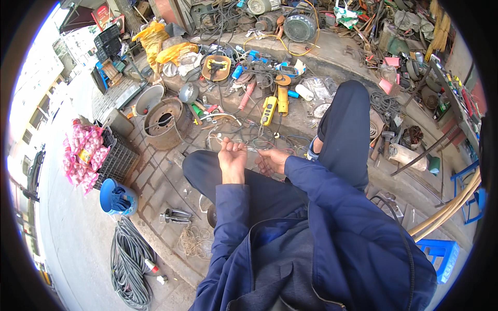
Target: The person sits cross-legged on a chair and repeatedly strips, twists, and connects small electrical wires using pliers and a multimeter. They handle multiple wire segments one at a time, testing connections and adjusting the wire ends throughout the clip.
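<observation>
Both hands are raised in front of my bent knees, close together. My left hand is closed with its fingers curled in, pinching what looks like a thin wire. My right hand is closed too, thumb and fingers together at the other side of that thin strand. The wire is too fine to follow fully. Just beyond the hands lie loose thin cables on the ground. A yellow push-button pendant control rests past them, beside a yellow cylindrical power tool.
A rusty wheel rim stands left of centre. Further left are a black crate with a pink mesh sack, a blue bucket and coiled cable. Electric motors sit at the back; a blue stool is at right.
</observation>
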Tool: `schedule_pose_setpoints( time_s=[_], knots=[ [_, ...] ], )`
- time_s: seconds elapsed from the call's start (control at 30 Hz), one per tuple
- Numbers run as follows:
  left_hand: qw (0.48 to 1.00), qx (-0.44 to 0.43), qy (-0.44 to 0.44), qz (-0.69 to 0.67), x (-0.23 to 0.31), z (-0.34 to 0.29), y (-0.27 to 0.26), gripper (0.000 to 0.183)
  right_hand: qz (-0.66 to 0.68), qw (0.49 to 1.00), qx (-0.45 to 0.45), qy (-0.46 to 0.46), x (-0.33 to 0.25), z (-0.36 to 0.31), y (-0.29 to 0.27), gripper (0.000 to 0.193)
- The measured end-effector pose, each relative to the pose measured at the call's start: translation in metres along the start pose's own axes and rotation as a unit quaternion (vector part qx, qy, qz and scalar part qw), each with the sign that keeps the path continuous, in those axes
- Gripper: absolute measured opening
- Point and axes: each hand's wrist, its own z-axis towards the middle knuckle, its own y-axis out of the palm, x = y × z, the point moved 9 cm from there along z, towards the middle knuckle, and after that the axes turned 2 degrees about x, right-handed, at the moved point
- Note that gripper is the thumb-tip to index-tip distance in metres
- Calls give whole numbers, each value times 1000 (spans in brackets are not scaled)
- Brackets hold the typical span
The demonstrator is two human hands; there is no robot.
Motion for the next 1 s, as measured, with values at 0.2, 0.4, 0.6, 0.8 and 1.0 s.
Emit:
schedule_pose_setpoints(
  time_s=[0.2,0.4,0.6,0.8,1.0],
  knots=[
    [989,36,11,144,-5,7,-24,49,103,993,25,-53,-9,0,-9,26],
    [964,20,40,262,-50,-15,-28,44,124,986,82,-79,-22,-13,-2,25],
    [948,43,123,291,-34,-7,-39,36,63,993,90,-50,-19,-19,12,29],
    [987,64,110,99,-19,6,-49,34,4,994,96,-52,-8,-17,23,23],
    [993,63,15,96,-42,-9,-47,31,-48,975,211,-50,-1,-5,-14,29]
  ],
)
